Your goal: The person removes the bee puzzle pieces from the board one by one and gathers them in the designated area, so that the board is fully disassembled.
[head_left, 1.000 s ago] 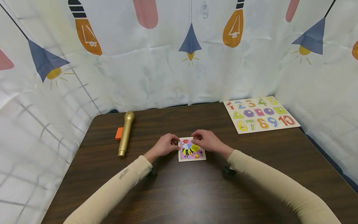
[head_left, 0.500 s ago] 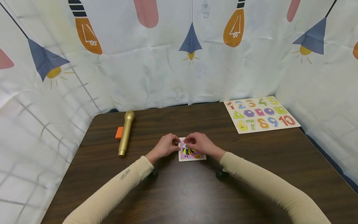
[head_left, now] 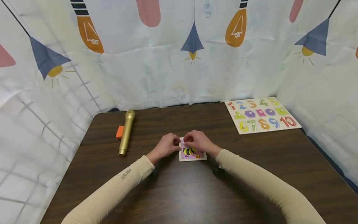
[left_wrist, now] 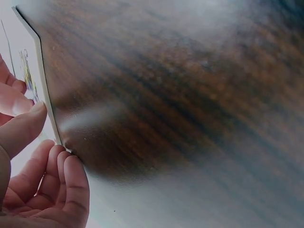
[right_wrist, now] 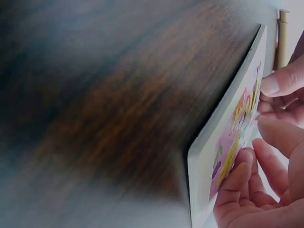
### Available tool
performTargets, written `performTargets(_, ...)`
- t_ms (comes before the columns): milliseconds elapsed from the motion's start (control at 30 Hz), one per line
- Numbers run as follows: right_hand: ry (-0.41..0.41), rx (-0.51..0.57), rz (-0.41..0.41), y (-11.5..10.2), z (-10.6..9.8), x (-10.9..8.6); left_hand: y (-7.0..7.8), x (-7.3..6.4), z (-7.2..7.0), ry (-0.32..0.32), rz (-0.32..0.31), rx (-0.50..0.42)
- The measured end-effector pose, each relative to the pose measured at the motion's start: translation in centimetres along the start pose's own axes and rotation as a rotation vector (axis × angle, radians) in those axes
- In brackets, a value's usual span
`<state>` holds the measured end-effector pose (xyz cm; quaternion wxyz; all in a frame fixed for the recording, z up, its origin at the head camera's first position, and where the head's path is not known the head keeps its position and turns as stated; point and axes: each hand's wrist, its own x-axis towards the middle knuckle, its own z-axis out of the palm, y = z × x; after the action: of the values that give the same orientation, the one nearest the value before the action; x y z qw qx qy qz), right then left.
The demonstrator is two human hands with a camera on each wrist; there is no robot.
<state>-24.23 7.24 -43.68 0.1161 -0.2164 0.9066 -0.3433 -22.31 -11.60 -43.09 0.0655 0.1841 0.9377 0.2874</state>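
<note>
A small square bee jigsaw puzzle [head_left: 189, 152] with a pale frame lies on the dark table. My left hand [head_left: 166, 145] holds its left side; in the left wrist view the thumb [left_wrist: 34, 121] lies along the frame's edge and the curled fingers [left_wrist: 73, 183] meet its corner. Over the upper part of the picture is my right hand [head_left: 199, 141], with thumb and forefinger pinching at the red puzzle piece [head_left: 184, 141], which they mostly cover. The right wrist view shows the right fingertips [right_wrist: 244, 171] close against the puzzle's face, the left thumb [right_wrist: 278, 83] beyond them.
A gold microphone [head_left: 126, 133] lies at the left of the table [head_left: 179, 189], partly over an orange block [head_left: 119, 132]. At the back right rests a number and shape board [head_left: 260, 115]. A patterned curtain [head_left: 165, 74] hangs behind the table.
My right hand has moved left across the puzzle, from its upper right to the red piece at the upper left. The left hand keeps its place at the left edge.
</note>
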Motion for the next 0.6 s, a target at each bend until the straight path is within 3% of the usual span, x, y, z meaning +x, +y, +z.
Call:
performTargets(367, -0.031, -0.066, -0.022, -0.23, 0.00, 0.13, 0.15, 0.17, -0.02, -0.012, -0.034, -0.006)
performTargets(600, -0.087, -0.089, -0.081, 0.41, -0.77, -0.03, 0.15, 0.09, -0.02, -0.010, -0.034, -0.005)
